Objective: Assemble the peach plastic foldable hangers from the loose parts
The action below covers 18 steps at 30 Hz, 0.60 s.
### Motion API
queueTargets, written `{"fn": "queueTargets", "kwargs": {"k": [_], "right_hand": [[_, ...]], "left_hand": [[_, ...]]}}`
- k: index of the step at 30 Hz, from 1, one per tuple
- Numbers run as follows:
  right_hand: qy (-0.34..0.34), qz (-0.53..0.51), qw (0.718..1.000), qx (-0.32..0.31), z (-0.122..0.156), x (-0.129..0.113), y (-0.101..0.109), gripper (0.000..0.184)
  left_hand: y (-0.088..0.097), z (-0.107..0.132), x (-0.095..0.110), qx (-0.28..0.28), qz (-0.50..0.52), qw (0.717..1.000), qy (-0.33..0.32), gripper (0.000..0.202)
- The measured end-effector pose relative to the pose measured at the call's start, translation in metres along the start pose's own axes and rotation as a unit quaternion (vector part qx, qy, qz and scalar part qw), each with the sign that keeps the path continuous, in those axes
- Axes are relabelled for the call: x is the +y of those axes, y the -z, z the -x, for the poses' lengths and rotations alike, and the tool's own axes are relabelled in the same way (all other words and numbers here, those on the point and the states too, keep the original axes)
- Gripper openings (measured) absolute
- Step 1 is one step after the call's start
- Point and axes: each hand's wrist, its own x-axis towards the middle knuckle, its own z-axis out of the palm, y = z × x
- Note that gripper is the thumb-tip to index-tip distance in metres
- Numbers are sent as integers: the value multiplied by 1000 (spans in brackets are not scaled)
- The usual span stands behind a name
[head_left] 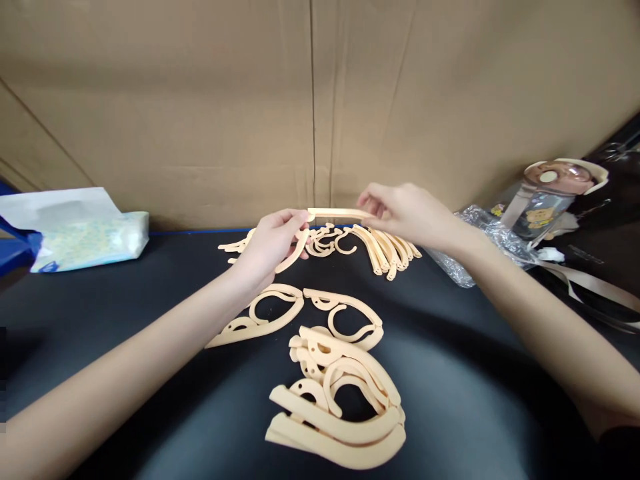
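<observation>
Left hand (270,240) grips a curved piece (297,255), right hand (397,210) pinches a strip (337,213) at 12 o'clock (I'd keep ends aligned).

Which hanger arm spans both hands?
The raised, level arm, between left hand and right hand; the curved arm is at the left hand only, and the bundled arms lie lower.

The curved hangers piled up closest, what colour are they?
The curved stacked hangers are pale peachy beige, clearest in the head view.
</observation>
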Motion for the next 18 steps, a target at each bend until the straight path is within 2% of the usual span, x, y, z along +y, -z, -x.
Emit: {"fn": "queueTargets", "kwargs": {"k": [1,3,6,10,13,18], "right_hand": [[8,54,998,-20,3,-8,-3,23],[25,157,986,-43,7,-23,-14,24],[62,214,973,-52,10,-39,-31,22],[93,188,977,-38,11,-36,-44,25],[86,168,982,-31,10,-27,-48,26],[74,93,993,-20,8,-26,-51,32]], "left_hand": [[-1,1,0,0,-10,1000,2,17],[-4,5,2,-5,-29,1000,7,21],[-10,13,5,-16,-43,999,11,23],[-13,18,6,-58,-46,997,34,30],[-15,19,5,-90,-44,994,47,36],[-21,20,-2,-68,-52,996,-14,29]]}}
